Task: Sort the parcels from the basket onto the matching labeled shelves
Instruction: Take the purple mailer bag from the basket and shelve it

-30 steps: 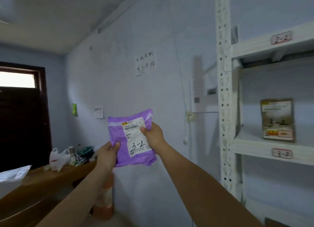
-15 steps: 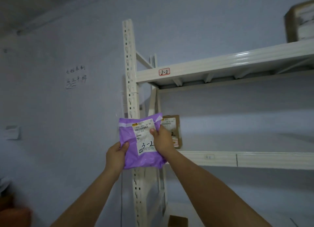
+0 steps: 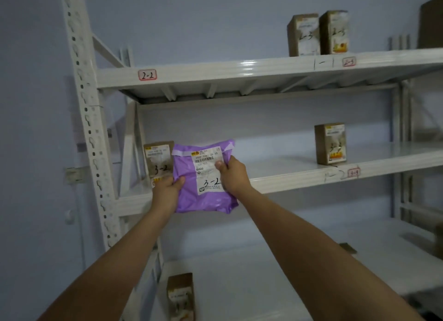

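Both hands hold the purple mailer bag [image 3: 203, 196], marked "3-2", up in front of the middle shelf [image 3: 299, 176]. Left hand [image 3: 166, 192] pinches its lower-left edge, thumb on the front; right hand [image 3: 233, 175] has its grip curled round the right edge w/ thumb on the white label. Just left of the bag, a brown box [image 3: 159, 162] also marked 3-2 stands on that shelf. Above the bag, a 2-2 tag [image 3: 147, 75].

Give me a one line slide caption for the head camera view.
Both hands, left and right, hold a purple plastic mailer parcel marked 3-2 before a white metal shelf rack.
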`<action>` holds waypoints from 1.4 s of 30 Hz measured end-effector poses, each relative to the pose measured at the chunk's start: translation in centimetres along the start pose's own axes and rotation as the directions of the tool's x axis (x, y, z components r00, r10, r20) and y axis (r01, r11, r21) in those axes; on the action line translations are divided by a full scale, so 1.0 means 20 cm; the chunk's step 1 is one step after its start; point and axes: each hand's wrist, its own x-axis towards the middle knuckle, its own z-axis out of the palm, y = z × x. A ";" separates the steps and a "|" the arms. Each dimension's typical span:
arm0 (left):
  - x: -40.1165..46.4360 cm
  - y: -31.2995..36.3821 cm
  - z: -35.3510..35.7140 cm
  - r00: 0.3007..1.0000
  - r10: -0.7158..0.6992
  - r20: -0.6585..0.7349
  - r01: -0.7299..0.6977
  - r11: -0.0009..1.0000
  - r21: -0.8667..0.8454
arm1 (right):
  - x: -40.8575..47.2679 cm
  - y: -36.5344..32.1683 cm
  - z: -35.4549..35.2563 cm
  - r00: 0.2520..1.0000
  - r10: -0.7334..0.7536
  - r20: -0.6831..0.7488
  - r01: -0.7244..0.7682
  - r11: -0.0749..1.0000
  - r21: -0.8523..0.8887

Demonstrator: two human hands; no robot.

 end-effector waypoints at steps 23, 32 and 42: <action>-0.35 -0.36 0.00 0.957 -0.204 0.208 0.218 0.975 -0.049 | -0.53 0.21 0.03 0.972 0.211 -0.107 -0.227 0.960 -0.167; -0.47 -0.29 0.31 0.949 -0.177 0.261 0.202 0.977 -0.071 | -0.62 0.31 -0.32 0.956 0.247 -0.157 -0.267 0.956 -0.123; -0.72 -0.08 0.90 0.931 -0.173 0.323 0.211 0.974 -0.088 | -0.71 0.47 -0.97 0.939 0.273 -0.209 -0.294 0.952 -0.081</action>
